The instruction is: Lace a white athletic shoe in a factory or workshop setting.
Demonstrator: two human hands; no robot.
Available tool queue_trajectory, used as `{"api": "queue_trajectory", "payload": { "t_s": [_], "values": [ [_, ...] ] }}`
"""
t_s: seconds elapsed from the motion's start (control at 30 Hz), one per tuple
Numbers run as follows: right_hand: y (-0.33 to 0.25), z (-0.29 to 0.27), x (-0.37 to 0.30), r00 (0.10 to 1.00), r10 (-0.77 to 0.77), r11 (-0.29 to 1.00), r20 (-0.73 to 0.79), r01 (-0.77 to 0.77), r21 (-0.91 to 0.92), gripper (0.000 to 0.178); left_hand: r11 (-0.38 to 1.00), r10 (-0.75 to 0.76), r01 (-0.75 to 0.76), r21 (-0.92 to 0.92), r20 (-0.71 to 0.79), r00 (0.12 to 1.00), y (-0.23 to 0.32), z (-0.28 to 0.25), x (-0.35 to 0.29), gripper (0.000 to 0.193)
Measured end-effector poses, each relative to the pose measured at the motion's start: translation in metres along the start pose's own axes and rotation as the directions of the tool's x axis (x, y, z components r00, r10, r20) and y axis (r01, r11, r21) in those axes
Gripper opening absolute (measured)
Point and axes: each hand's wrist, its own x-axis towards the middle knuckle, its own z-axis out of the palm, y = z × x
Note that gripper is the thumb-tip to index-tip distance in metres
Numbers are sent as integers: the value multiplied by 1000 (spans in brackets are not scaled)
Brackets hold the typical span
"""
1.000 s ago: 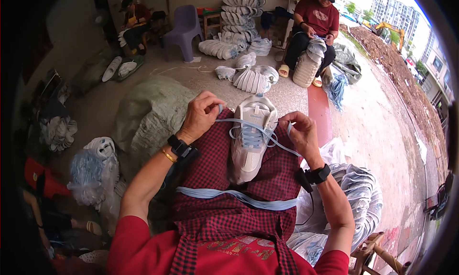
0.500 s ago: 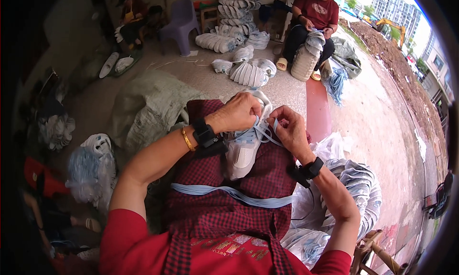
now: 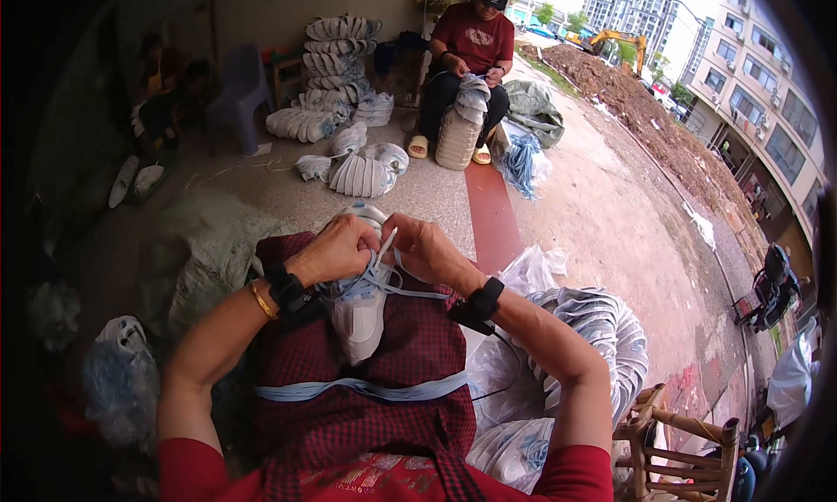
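Note:
A white and light-blue sneaker [image 3: 359, 323] lies across my lap, toe toward me, on a dark red checked apron [image 3: 418, 336]. My left hand [image 3: 338, 247] is closed at the upper lacing, pinching the light-blue shoelace [image 3: 381, 280]. Close beside it, my right hand [image 3: 425, 249] is also closed on the lace, with a whitish lace end standing up between the hands. Loose lace trails to the right over the apron. The fingertips partly hide each other and the shoe's opening. Across my lap runs a bundle of light-blue laces [image 3: 366, 387].
Stacked white shoe parts [image 3: 602, 345] sit in plastic at my right, near a bamboo stool [image 3: 680, 441]. Left lies a greenish sack [image 3: 196, 249]. Ahead, a seated co-worker [image 3: 471, 57] handles a stack of shoe parts, with more piles [image 3: 362, 175] on the floor.
My right hand has moved in against my left at the lacing, and a lace end now stands up between them. The whole view has turned to the right.

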Motion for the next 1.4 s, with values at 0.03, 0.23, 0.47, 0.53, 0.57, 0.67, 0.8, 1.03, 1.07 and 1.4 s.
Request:
{"api": "queue_trajectory", "payload": {
  "t_s": [0.03, 0.23, 0.47, 0.53, 0.57, 0.67, 0.8, 1.03, 1.07, 1.4],
  "values": [
    [-1, -1, 2, 999, -32, 999, 0, 32, 6, 26, 997, 73, -72, 15, -32, 997, -7, 4, 0, 14],
    [-7, -5, -4, 989, -140, 989, 37, 141, -32, 19, 874, 270, -113, 473, -280, 921, -40, -46, -15, 11],
    [1, -2, -6, 1000, -4, 990, 24, 1, 141, 24, 947, 75, 65, 313, -417, 906, -53, -107, -64, 12],
    [-18, -3, -13, 999, -39, 999, -6, 39, 23, 22, 995, 24, 21, 94, -453, 891, -40, -97, -80, 10],
    [-28, -4, -16, 996, -74, 993, -41, 70, -99, 23, 991, -27, -38, -128, -472, 881, -35, -92, -86, 8],
    [-34, -11, -22, 996, -83, 976, -27, 76, -206, 29, 769, -66, -113, -629, -254, 965, -28, -94, -112, 13],
    [-45, -23, -20, 985, -171, 941, 24, 171, -292, 40, 862, -95, -113, -495, -376, 922, -45, -58, -109, 18],
    [-75, 5, 12, 971, -207, 968, 123, 221, -122, 23, 861, -105, -148, -487, -454, 885, -53, -2, -87, 9],
    [-77, 12, 18, 963, -228, 957, 143, 249, -152, 22, 914, -56, -164, -371, -517, 854, -55, 2, -85, 9],
    [-54, -10, 18, 991, -134, 982, -1, 132, -135, 17, 840, -239, -113, -531, -549, 801, -66, -15, -94, 14]
  ]
}}
